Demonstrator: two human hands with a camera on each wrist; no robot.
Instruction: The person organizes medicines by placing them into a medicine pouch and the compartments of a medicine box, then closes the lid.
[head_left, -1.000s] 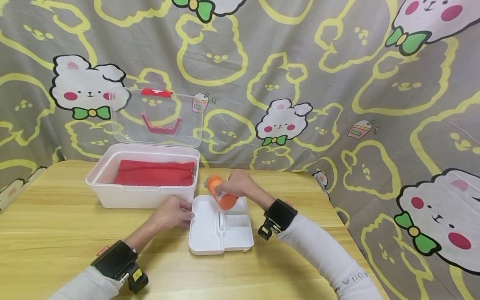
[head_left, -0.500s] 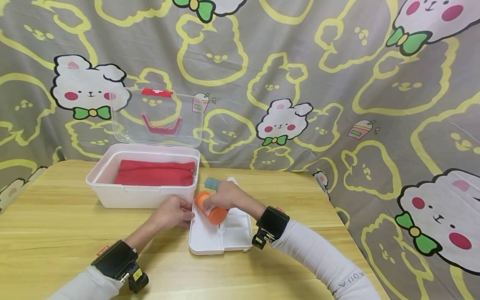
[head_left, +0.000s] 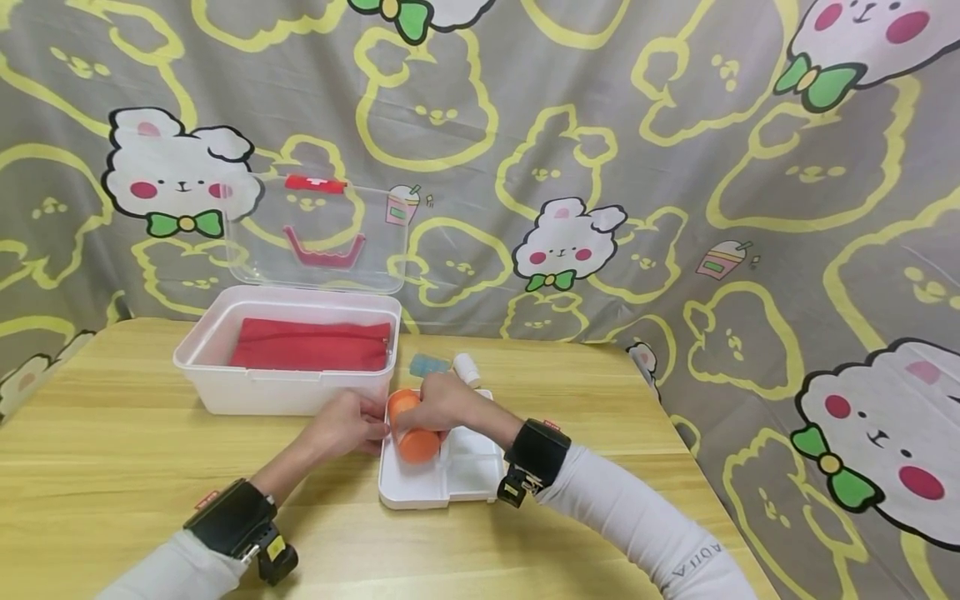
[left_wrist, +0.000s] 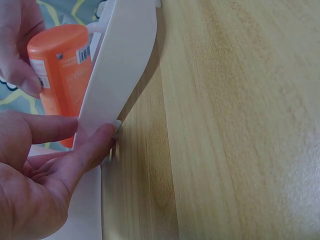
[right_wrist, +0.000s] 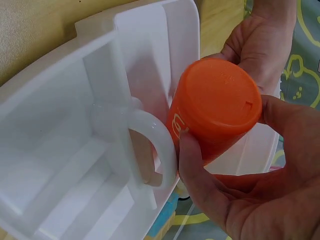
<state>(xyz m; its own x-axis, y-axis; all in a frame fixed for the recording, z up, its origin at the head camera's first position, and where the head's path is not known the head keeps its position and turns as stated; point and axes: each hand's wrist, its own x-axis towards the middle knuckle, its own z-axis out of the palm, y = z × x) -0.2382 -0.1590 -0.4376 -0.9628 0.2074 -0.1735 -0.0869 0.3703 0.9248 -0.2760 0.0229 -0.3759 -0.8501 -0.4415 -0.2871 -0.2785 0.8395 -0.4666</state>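
Observation:
My right hand (head_left: 446,404) grips an orange bottle (head_left: 416,446) over the large left compartment of a white divided tray (head_left: 468,479). In the right wrist view the bottle (right_wrist: 220,100) shows its round orange end, with thumb and fingers on opposite sides; a white handle (right_wrist: 157,140) rises from the tray beside it. Whether the bottle touches the compartment floor cannot be told. At the tray's left edge, my left hand (head_left: 347,425) pinches the rim between thumb and finger, clearest in the left wrist view, where the bottle (left_wrist: 65,70) carries a barcode.
A white box (head_left: 285,392) with a red zip pouch (head_left: 311,343) inside stands back left, its clear lid (head_left: 262,242) raised. Behind the tray lie a small white bottle (head_left: 467,369) and a bluish packet (head_left: 427,365). A patterned curtain (head_left: 480,150) hangs behind the wooden table (head_left: 300,542).
My right hand has carried the orange bottle from the tray's back middle leftward and down over the left compartment, uncovering the packet and white bottle. My left hand stays at the tray edge.

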